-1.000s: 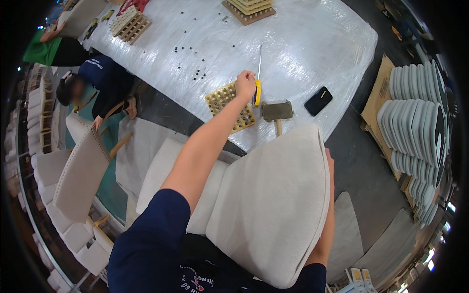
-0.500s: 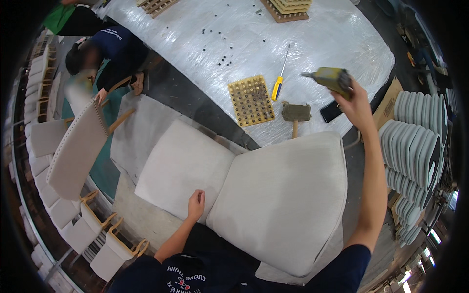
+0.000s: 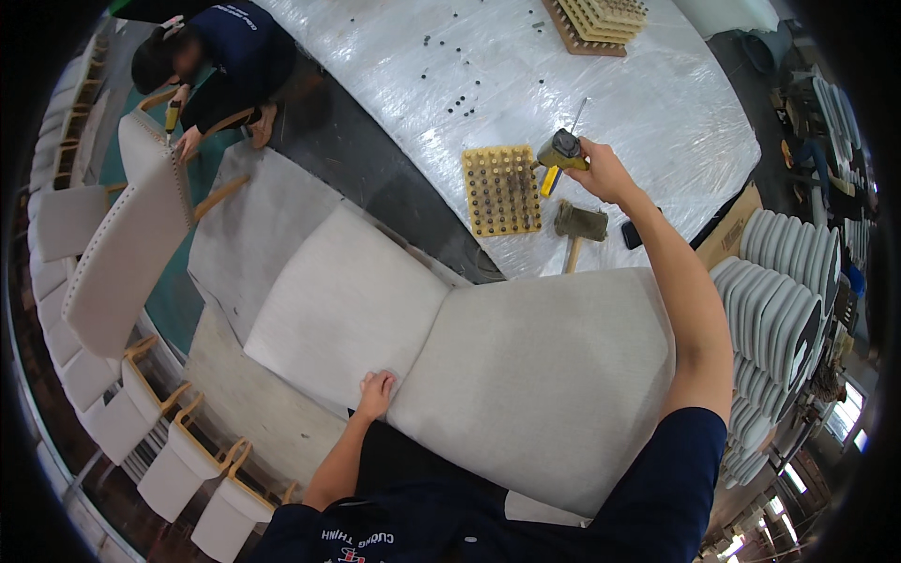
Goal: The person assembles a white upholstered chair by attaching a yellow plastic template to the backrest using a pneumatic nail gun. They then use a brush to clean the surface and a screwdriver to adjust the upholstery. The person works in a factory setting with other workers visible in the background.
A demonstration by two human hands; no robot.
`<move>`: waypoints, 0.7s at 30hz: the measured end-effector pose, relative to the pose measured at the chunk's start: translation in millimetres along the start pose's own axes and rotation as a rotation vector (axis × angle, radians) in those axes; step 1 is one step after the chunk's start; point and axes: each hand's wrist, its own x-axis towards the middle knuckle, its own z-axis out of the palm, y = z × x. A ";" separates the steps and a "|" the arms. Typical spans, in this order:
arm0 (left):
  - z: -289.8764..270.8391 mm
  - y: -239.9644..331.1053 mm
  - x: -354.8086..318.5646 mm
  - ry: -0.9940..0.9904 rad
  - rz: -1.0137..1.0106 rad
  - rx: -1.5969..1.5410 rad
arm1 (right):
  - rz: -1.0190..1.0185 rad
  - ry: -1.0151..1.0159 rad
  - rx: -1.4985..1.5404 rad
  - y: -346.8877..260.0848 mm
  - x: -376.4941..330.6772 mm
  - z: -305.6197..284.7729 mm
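Note:
My right hand (image 3: 603,174) grips a yellow-green cordless driver (image 3: 563,148) above the plastic-covered table. The driver's bit end is beside a yellow tray (image 3: 467,218) set with rows of small dark-topped pieces. Below me lies a pale upholstered chair, its square section (image 3: 343,291) at the left and its larger rounded section (image 3: 540,371) at the right. My left hand (image 3: 377,394) rests on the near edge by the seam with fingers curled; whether something small is in them is hidden. A yellow-handled screwdriver (image 3: 550,184) lies partly behind the driver, and a mallet (image 3: 582,221) sits nearer.
The table (image 3: 413,89) holds scattered small dark pieces, stacked trays (image 3: 591,26) and a dark phone (image 3: 632,235). Stacked grey pads (image 3: 770,300) stand right. At left, a co-worker (image 3: 235,56) bends over a studded chair (image 3: 131,253) with another driver, near rows of pale chairs (image 3: 174,474).
My right hand has swung the driver leftward, from over the phone to beside the tray. My left hand stays by the seam. The co-worker's driver now shows at the studded chair.

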 end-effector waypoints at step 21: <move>-91.7 224.9 251.6 0.183 0.270 -0.981 | 0.163 0.672 0.100 -21.8 -172.2 -94.6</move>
